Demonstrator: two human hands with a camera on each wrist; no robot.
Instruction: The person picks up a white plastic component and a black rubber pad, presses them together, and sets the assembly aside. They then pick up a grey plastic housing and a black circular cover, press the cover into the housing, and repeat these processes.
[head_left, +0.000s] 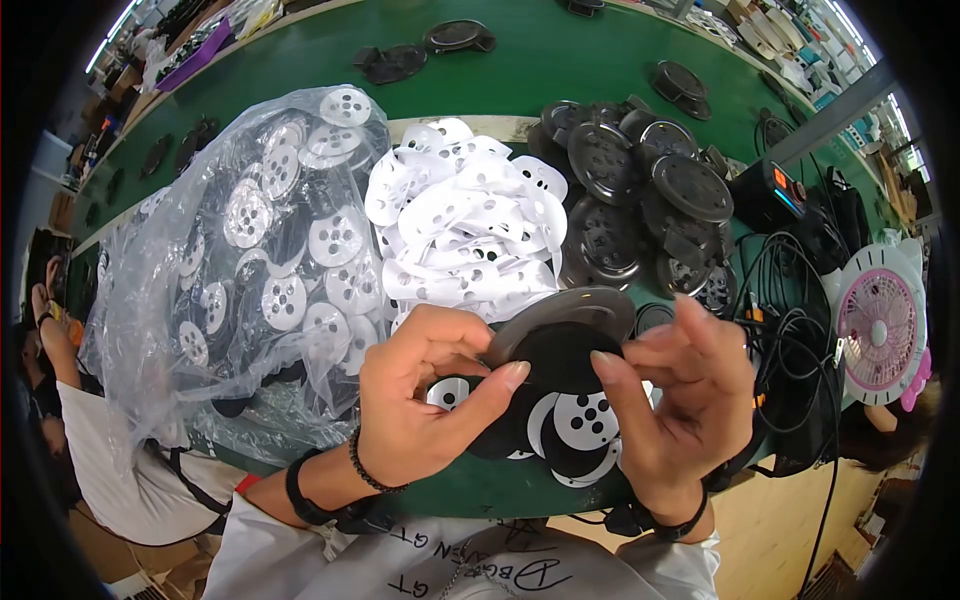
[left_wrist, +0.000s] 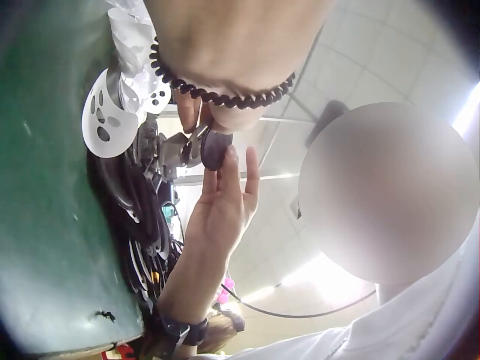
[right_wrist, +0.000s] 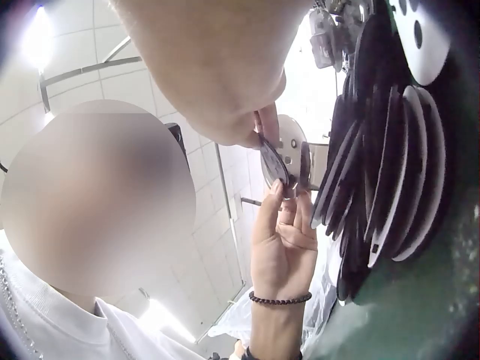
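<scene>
Both hands hold a black round pad (head_left: 560, 358) and a dark glossy round plate (head_left: 572, 308) together in front of the body. My left hand (head_left: 425, 390) pinches the left edge with its thumb on the black face. On the opposite edge, my right hand (head_left: 690, 395) has its thumb on the pad and its fingers behind. Square holes show in the plate (right_wrist: 289, 139) in the right wrist view, with the pad tilted apart from it. Below the hands lie white discs with holes (head_left: 584, 420) and black discs, partly hidden by the hands.
A clear plastic bag (head_left: 225, 290) of white perforated discs lies at left. Loose white pieces (head_left: 470, 215) are heaped in the middle, beside a pile of dark round plates (head_left: 605, 160). Cables (head_left: 790, 290) and a small pink-and-white fan (head_left: 880, 325) stand at right on the green table (head_left: 560, 60).
</scene>
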